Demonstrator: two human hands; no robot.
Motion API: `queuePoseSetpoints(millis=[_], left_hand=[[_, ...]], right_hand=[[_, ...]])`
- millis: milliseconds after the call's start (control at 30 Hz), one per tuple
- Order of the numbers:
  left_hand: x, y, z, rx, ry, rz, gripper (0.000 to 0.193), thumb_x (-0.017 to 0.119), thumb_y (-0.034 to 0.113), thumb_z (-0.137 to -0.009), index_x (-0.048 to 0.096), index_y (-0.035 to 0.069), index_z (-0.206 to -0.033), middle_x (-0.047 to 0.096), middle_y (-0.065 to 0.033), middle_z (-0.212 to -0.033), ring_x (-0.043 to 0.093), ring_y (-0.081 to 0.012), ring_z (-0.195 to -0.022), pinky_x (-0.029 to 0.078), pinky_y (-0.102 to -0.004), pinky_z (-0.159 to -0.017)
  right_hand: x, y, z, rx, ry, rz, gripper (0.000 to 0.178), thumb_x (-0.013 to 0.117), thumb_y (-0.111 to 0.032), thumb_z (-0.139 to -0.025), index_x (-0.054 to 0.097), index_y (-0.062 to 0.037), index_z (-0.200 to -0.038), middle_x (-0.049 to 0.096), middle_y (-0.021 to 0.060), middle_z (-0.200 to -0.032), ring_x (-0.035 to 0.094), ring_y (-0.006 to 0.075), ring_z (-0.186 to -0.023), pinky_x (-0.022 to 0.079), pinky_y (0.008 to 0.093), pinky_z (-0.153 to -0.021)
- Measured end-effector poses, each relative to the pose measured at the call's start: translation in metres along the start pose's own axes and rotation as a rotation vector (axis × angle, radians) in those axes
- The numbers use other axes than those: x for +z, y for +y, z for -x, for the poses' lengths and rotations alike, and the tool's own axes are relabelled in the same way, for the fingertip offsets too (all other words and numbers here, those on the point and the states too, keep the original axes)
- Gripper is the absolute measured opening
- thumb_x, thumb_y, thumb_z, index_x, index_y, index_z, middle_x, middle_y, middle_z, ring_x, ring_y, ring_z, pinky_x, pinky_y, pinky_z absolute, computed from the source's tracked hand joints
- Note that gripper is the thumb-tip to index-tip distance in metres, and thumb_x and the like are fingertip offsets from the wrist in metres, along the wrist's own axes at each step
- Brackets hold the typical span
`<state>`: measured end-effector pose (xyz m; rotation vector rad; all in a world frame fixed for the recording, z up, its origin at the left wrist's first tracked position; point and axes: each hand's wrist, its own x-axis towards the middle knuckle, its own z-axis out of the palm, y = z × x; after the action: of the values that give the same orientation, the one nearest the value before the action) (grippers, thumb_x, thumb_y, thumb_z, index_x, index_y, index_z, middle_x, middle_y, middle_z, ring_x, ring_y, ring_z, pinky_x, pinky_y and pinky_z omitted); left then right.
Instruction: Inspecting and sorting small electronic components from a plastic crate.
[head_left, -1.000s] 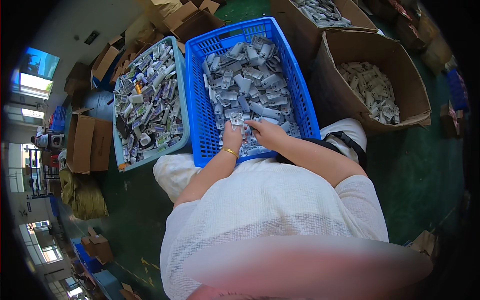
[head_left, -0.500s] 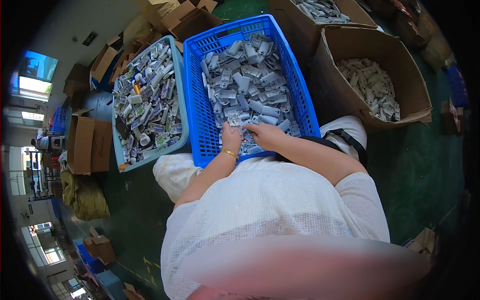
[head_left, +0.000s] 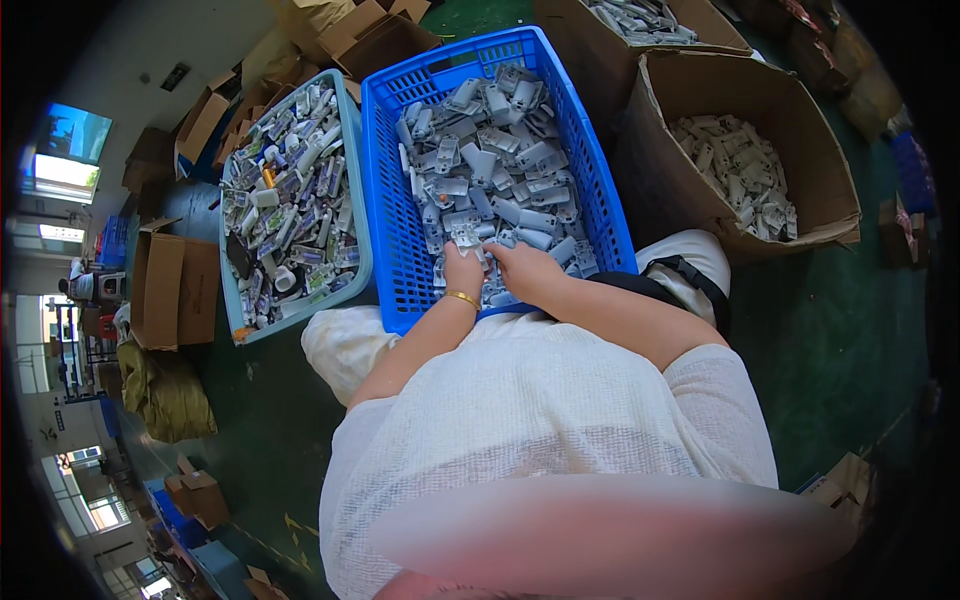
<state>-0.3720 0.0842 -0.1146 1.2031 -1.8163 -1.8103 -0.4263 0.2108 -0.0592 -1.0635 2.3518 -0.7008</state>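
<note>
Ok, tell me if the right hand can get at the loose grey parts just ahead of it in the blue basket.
Probably yes: the right hand is over the blue basket, which is open on top, and nothing visible stands between it and the loose grey parts.

Free room over parts (head_left: 496,150), between crate walls (head_left: 596,170)

Windows (head_left: 66,176) glared, floor (head_left: 265,430) lay dark

Daylight burned white through the panes on the left. Between the crate's (head_left: 392,250) far and near edges, parts (head_left: 482,165) looked evenly lit, fairly clear. A pinkish blur (head_left: 620,525) smeared the bottom; fisheye edges bent into black.
</note>
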Motion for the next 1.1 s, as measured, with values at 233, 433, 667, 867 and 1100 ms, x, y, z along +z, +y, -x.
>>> queuePoseSetpoints(millis=[233,433,667,867,1100], left_hand=[[-0.009,-0.026,-0.030,-0.038,-0.068,-0.184,0.025,0.045,0.005,-0.077,0.044,0.003,-0.102,0.060,-0.0142,-0.082,0.061,-0.0224,-0.056,0.048,-0.0320,-0.041],[0.004,0.005,-0.077,-0.165,-0.297,-0.537,0.029,0.048,0.007,-0.076,0.050,0.006,-0.105,0.058,-0.0101,-0.090,0.061,-0.0189,-0.071,0.051,-0.0329,-0.050],[0.133,0.195,0.008,-0.032,-1.035,0.656,0.055,0.053,0.005,-0.080,0.026,0.005,-0.127,0.041,-0.0153,-0.119,0.048,-0.0274,-0.105,0.044,-0.0375,-0.086],[0.123,0.111,-0.054,0.119,-0.592,0.243,0.038,0.051,0.009,-0.081,0.041,0.002,-0.117,0.049,-0.0139,-0.111,0.055,-0.0243,-0.093,0.047,-0.0335,-0.076],[0.010,-0.045,-0.133,0.247,-0.598,-1.232,0.041,0.053,0.007,-0.069,0.055,0.008,-0.111,0.054,-0.0157,-0.109,0.053,-0.0292,-0.100,0.042,-0.0347,-0.088]], right_hand=[[-0.002,0.013,-0.005,0.001,-0.009,-0.018,0.036,0.043,-0.018,-0.083,0.045,-0.0206,-0.119,0.054,0.0165,-0.093,0.055,0.0333,-0.081,0.046,0.0415,-0.069],[0.012,0.032,-0.015,0.089,-0.399,0.205,0.045,0.044,-0.010,-0.075,0.047,-0.0155,-0.120,0.059,0.0152,-0.100,0.057,0.0308,-0.091,0.046,0.0408,-0.074],[-0.003,0.028,-0.010,0.134,-0.408,0.133,0.043,0.044,-0.009,-0.075,0.047,-0.0126,-0.118,0.057,0.0154,-0.106,0.056,0.0302,-0.095,0.045,0.0402,-0.077],[0.003,0.041,-0.010,0.183,-0.332,0.028,0.040,0.044,-0.009,-0.075,0.049,-0.0100,-0.114,0.057,0.0154,-0.105,0.055,0.0302,-0.097,0.045,0.0408,-0.077],[0.012,0.042,-0.007,0.131,-0.360,0.045,0.039,0.042,-0.010,-0.076,0.050,-0.0129,-0.114,0.058,0.0159,-0.101,0.057,0.0314,-0.092,0.046,0.0420,-0.075]])
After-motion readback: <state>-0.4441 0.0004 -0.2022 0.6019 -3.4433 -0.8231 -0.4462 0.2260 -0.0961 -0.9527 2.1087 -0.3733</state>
